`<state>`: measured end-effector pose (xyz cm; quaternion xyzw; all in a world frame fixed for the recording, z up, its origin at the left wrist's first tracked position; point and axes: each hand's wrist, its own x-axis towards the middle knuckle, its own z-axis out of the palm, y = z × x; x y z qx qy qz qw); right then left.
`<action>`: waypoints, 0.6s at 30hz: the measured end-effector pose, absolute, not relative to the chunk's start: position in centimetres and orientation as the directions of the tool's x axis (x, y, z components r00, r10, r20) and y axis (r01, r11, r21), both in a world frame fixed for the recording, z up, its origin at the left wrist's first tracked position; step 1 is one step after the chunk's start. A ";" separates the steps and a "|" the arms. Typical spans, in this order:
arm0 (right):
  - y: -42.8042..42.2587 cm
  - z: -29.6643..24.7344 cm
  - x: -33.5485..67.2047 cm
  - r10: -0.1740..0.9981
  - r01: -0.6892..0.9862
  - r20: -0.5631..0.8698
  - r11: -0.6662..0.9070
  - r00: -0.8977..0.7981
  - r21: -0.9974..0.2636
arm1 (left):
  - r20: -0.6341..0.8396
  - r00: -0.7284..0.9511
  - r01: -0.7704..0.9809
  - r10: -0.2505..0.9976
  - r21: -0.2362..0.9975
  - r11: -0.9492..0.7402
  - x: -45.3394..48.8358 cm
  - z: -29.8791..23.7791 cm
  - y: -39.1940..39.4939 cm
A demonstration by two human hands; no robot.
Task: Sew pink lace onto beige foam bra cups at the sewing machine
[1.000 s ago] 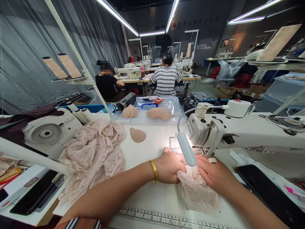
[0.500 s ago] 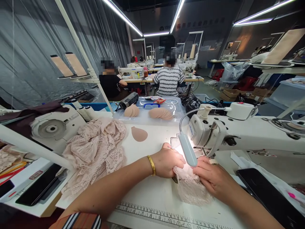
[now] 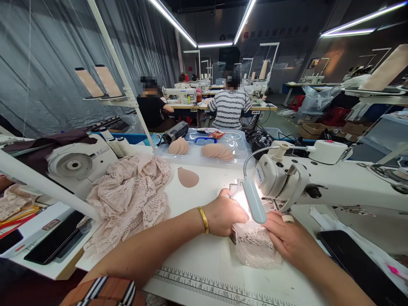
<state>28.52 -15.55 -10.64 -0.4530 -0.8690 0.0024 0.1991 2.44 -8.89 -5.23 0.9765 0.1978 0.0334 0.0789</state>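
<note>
Pale pink lace fabric (image 3: 256, 248) lies under the sewing machine head (image 3: 274, 176), its near end spread on the white table. My left hand (image 3: 227, 214), with a gold bangle at the wrist, is closed on the fabric's left side. My right hand (image 3: 282, 233) holds the right edge, fingers close together and bent slightly; a ring-like band (image 3: 287, 218) is on one finger. A grey lamp (image 3: 255, 199) shines between the hands and hides part of the fabric. The needle area cannot be made out clearly.
A lace heap (image 3: 130, 195) and a beige teardrop pad (image 3: 188, 177) lie left. More pads (image 3: 217, 151) rest on a clear plastic lid (image 3: 197, 159). A black phone (image 3: 357, 259) is at right. Two people sit ahead at machines.
The view has shifted slightly, moving the background rightward. My right fingers have slid a little right along the lace and look straighter. My left hand keeps its grip.
</note>
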 end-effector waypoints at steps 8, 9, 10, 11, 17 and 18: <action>-15.4 -10.4 28.2 0.829 0.875 0.455 0.446 -0.325 -0.187 | 0.072 0.898 0.412 0.433 0.198 -0.889 2.6 -5.5 -8.3; -15.4 -10.3 28.1 0.830 0.878 0.457 0.442 -0.321 -0.186 | 0.078 0.898 0.413 0.434 0.199 -0.889 2.6 -5.6 -8.3; -15.4 -10.2 28.0 0.828 0.879 0.459 0.442 -0.321 -0.182 | 0.081 0.898 0.410 0.432 0.201 -0.890 2.6 -5.6 -8.4; -15.4 -10.2 27.9 0.826 0.878 0.460 0.444 -0.325 -0.176 | 0.085 0.899 0.406 0.429 0.201 -0.891 2.6 -5.7 -8.4; -15.5 -10.8 28.2 0.834 0.870 0.431 0.455 -0.343 -0.189 | 0.065 0.900 0.409 0.430 0.209 -0.888 2.5 -5.6 -8.8; -15.5 -10.9 28.3 0.832 0.869 0.440 0.455 -0.337 -0.196 | 0.055 0.900 0.413 0.433 0.216 -0.885 2.4 -5.5 -8.8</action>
